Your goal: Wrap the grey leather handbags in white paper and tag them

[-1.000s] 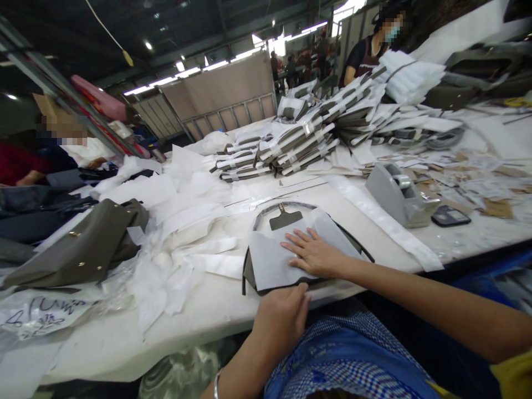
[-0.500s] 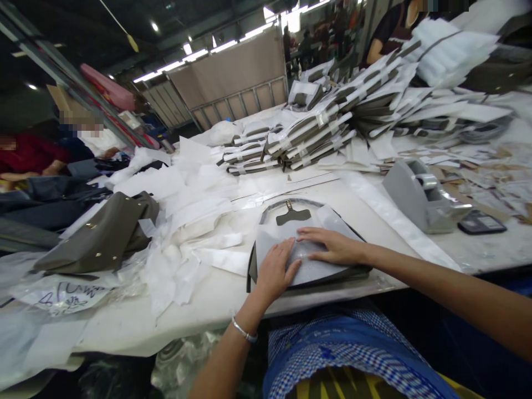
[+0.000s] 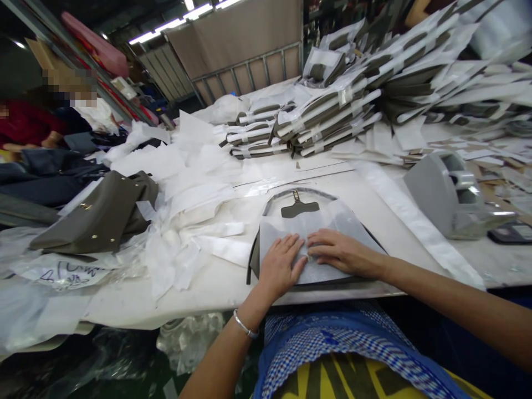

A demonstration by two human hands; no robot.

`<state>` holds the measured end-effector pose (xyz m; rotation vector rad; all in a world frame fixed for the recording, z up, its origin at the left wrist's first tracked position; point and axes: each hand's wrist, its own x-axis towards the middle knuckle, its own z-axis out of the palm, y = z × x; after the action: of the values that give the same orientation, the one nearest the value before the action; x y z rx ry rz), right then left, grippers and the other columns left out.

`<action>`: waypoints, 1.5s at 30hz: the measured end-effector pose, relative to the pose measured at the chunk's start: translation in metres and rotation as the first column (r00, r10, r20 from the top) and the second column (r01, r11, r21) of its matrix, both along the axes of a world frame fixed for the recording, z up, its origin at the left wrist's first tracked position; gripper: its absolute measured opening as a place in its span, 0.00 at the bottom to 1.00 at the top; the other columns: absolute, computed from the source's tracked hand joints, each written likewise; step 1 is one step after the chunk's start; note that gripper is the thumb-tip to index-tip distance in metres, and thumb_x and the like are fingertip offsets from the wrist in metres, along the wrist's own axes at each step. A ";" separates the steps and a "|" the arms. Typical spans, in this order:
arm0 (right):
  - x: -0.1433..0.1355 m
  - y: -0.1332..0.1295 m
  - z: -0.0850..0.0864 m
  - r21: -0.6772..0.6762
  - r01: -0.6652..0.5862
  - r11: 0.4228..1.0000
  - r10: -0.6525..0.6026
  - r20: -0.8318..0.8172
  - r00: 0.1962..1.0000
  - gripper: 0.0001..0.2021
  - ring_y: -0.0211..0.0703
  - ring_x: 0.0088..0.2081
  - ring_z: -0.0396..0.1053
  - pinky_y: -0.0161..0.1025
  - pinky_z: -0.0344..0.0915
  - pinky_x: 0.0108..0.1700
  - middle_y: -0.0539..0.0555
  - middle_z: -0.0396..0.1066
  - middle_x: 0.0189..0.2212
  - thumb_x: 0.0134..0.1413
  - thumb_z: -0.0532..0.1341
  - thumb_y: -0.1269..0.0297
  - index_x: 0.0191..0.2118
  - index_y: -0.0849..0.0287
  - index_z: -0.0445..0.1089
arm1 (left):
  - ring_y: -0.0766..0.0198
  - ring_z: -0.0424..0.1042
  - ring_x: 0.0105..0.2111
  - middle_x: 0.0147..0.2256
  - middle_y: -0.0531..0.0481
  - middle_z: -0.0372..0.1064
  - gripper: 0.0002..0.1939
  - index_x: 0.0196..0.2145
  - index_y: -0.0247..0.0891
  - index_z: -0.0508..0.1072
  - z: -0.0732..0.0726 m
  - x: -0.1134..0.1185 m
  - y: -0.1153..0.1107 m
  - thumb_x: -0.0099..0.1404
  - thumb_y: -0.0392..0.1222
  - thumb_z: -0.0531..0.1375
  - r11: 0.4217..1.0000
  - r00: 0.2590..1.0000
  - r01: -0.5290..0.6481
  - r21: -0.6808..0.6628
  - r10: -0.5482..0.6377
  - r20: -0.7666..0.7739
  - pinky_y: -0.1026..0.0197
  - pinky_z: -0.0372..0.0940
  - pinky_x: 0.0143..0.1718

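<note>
A handbag (image 3: 252,260) lies flat at the table's front edge, mostly covered by a white wrapping sheet (image 3: 324,219). Above the sheet its curved handle and a dark olive tag (image 3: 300,207) show. My left hand (image 3: 282,263) rests on the sheet with fingers stretched out. Beside it, my right hand (image 3: 343,252) also lies on the sheet, fingers bent a little and apart, the fingertips close to those of the left. A small shiny spot on the sheet lies between the two hands; I cannot make out what it is.
An olive bag (image 3: 100,213) sits at the left among plastic film and white sheets. Wrapped bags (image 3: 332,122) are stacked at the back. To the right stand a grey tape dispenser (image 3: 440,194) and a dark phone-like device (image 3: 511,233). A white strip (image 3: 419,221) crosses the table.
My view has tilted down and shifted slightly. Both hands stay on the sheet; the right hand has moved a little lower on it, closer to the left thumb.
</note>
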<state>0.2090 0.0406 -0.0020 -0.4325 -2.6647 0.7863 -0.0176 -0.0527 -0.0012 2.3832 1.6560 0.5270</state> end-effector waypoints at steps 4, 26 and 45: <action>0.000 -0.001 0.002 0.003 -0.014 1.000 0.014 0.017 1.000 0.14 0.51 0.57 0.65 0.60 0.53 0.65 0.57 0.72 0.51 0.68 0.54 0.59 0.53 0.50 0.73 | 0.56 0.57 0.65 0.64 0.45 0.60 0.22 0.62 0.39 0.62 0.001 0.000 0.000 0.73 0.46 0.53 1.000 1.000 0.009 -0.005 -0.009 0.006 0.46 0.54 0.66; 0.011 -0.006 -0.008 0.385 0.158 0.909 -0.253 0.211 0.944 0.25 0.56 0.68 0.50 0.63 0.47 0.67 0.56 0.48 0.69 0.67 0.54 0.55 0.67 0.48 0.55 | 0.47 0.41 0.69 0.69 0.45 0.44 0.32 0.67 0.47 0.53 0.009 -0.008 -0.002 0.71 0.60 0.49 0.989 0.959 0.122 -0.080 -0.138 -0.248 0.33 0.40 0.67; 0.034 -0.030 -0.024 0.494 0.302 0.815 -0.369 0.042 0.928 0.18 0.51 0.66 0.55 0.57 0.41 0.70 0.54 0.69 0.58 0.67 0.57 0.58 0.58 0.58 0.68 | 0.50 0.55 0.65 0.61 0.46 0.63 0.26 0.60 0.42 0.67 -0.030 -0.026 0.008 0.74 0.57 0.45 0.966 0.982 0.149 0.213 -0.119 -0.147 0.44 0.43 0.68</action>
<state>0.2433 0.0101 -0.0261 -0.8130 -2.6605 -0.0236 -0.0437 -0.0445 -0.0307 2.7252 1.5427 0.5678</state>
